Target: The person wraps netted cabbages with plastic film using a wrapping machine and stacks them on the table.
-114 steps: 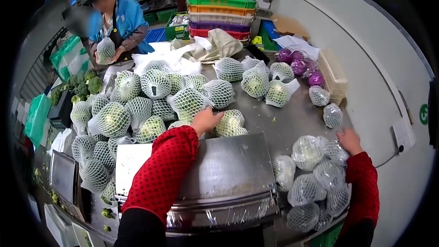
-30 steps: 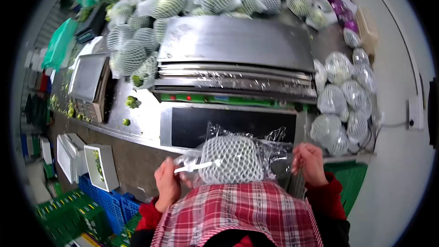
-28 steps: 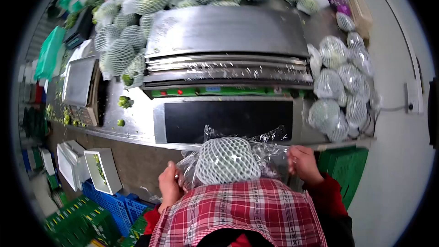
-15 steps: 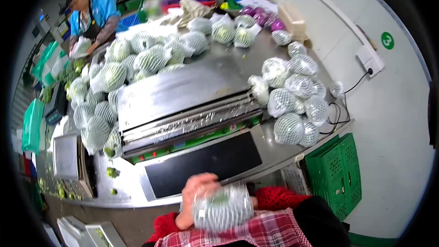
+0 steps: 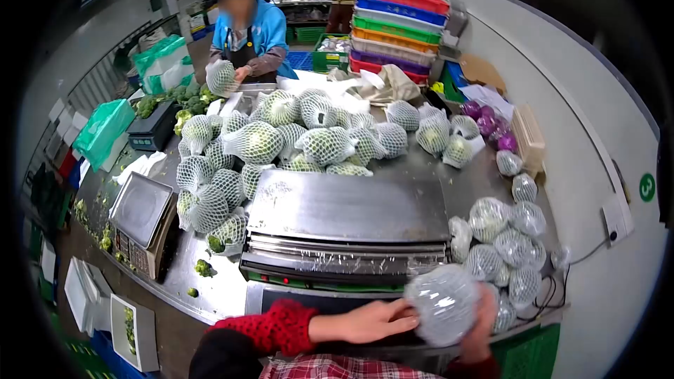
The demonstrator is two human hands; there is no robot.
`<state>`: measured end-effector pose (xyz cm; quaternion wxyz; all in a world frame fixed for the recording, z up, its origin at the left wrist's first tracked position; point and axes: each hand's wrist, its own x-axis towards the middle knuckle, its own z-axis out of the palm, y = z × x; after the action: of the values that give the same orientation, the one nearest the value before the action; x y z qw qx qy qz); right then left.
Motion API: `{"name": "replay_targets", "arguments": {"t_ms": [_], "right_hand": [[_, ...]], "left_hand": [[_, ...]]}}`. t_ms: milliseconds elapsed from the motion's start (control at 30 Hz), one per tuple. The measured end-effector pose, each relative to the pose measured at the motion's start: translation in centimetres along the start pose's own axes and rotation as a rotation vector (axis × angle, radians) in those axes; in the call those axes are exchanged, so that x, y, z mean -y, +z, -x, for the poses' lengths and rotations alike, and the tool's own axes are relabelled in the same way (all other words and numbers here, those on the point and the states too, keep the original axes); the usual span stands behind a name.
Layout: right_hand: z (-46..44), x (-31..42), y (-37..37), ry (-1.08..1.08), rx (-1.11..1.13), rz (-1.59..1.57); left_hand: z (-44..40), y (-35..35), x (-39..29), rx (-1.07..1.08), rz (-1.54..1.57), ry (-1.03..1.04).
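Over the front right corner of the metal wrapping machine is a round film-wrapped vegetable in a white foam net. My right hand grips it from the right side. The fingers of my left hand are stretched out, with their tips at its left edge. Just behind and to the right lies a group of film-wrapped netted vegetables. A heap of netted vegetables without visible film spreads behind and left of the machine.
A co-worker across the table holds a netted vegetable. Stacked coloured crates stand at the back. Purple vegetables and a beige basket are at the right, a scale at the left. A black cable hangs near the right edge.
The wrapped vegetable has moved from in front of my body to the right, near the wrapped group. My right hand now shows on its right side. The view has tilted up.
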<state>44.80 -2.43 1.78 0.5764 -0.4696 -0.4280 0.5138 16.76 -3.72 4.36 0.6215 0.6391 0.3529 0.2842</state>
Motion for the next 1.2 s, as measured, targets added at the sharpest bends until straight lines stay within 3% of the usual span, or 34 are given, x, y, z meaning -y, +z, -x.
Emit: {"name": "replay_targets", "arguments": {"t_ms": [33, 100, 133, 167, 233, 300, 333, 367, 400, 433, 467, 500, 567, 600, 633, 667, 700, 800, 833, 900, 1033, 1100, 1167, 1200], "right_hand": [[-3.1, 1.6, -1.8, -0.089, -0.052, 0.024], [-9.3, 4.9, -5.4, -0.262, -0.164, 0.085], [-13.0, 5.7, -8.3, -0.304, -0.287, 0.25], [-17.2, 5.3, -13.1, -0.379, -0.356, 0.439], [-25.0, 4.4, -21.9, -0.486, -0.478, 0.684], [-29.1, 4.0, -22.9, -0.51, -0.521, 0.742], [-30.8, 5.0, -22.0, -0.537, -0.56, 0.983], [-32.2, 5.7, -20.7, -0.562, -0.592, 1.232], [-33.4, 5.3, -19.7, -0.555, -0.583, 1.241], [-34.4, 4.7, -18.6, -0.554, -0.57, 1.662], [-35.6, 4.0, -17.0, -0.546, -0.531, 2.084], [-37.0, 3.0, -14.3, -0.711, -0.411, 1.892], [-38.5, -1.0, -6.6, -0.768, -0.097, 1.435], [-38.0, -2.8, -1.3, -0.434, 0.109, 1.006], [-35.7, -2.0, 6.3, -0.184, 0.295, 0.904], [-35.6, -4.5, 10.4, 0.05, 0.425, 0.503], [-35.5, -7.1, 14.4, 0.142, 0.476, 0.288], [-32.7, -7.2, 24.7, 0.195, 0.632, 0.067], [-31.5, -6.6, 26.2, 0.203, 0.758, 0.004], [-26.7, -4.0, 26.2, -0.322, 0.74, 0.319], [-17.3, -4.0, 21.7, -0.525, 0.549, 0.783], [-15.9, -4.8, 21.3, -0.62, 0.481, 0.769], [-15.7, -2.6, 20.1, -0.268, 0.506, 0.614], [-16.0, -1.3, 18.4, -0.381, 0.456, 0.627]], "left_hand": [[-1.5, -2.5, -2.3, 0.037, -0.079, 0.025], [-5.1, -8.4, -2.3, -0.406, -0.508, 0.093], [-7.3, -12.9, -1.0, -0.59, -0.564, 0.2], [-9.8, -17.7, 2.0, -0.819, -0.865, 0.219], [-12.9, -25.9, 3.6, -0.949, -1.229, 0.141], [-15.2, -30.4, 5.2, -1.014, -1.468, -0.016], [-16.0, -32.0, 5.5, -1.007, -1.471, -0.03], [-16.6, -32.9, 5.1, -0.942, -1.306, -0.339], [-17.4, -34.0, 5.0, -0.863, -1.118, -0.63], [-17.9, -36.2, 6.3, -0.82, -1.001, -0.696], [-17.7, -36.4, 6.9, -0.845, -0.991, -0.63], [-17.2, -36.3, 7.1, -0.87, -0.979, -0.566], [-15.2, -35.0, 7.1, -0.9, -0.933, -0.375], [-14.4, -34.5, 7.8, -0.961, -0.949, -0.191], [-13.4, -33.9, 8.2, -1.02, -0.957, -0.003], [-12.5, -33.5, 8.1, -1.018, -0.944, 0.138], [-11.7, -32.6, 7.4, -0.99, -0.947, 0.23], [-9.6, -29.4, 4.0, -0.812, -1.029, 0.548], [-8.8, -28.4, 2.7, -0.692, -0.987, 0.613], [-6.3, -26.2, 0.8, -0.561, -1.092, 0.591], [-2.8, -23.4, 4.1, -0.379, -1.109, 0.522], [-2.6, -22.5, 3.9, -0.412, -1.047, 0.531], [-1.4, -20.9, 2.4, -0.422, -1.127, 0.515], [0.1, -20.0, 2.2, -0.523, -1.181, 0.439]]}}
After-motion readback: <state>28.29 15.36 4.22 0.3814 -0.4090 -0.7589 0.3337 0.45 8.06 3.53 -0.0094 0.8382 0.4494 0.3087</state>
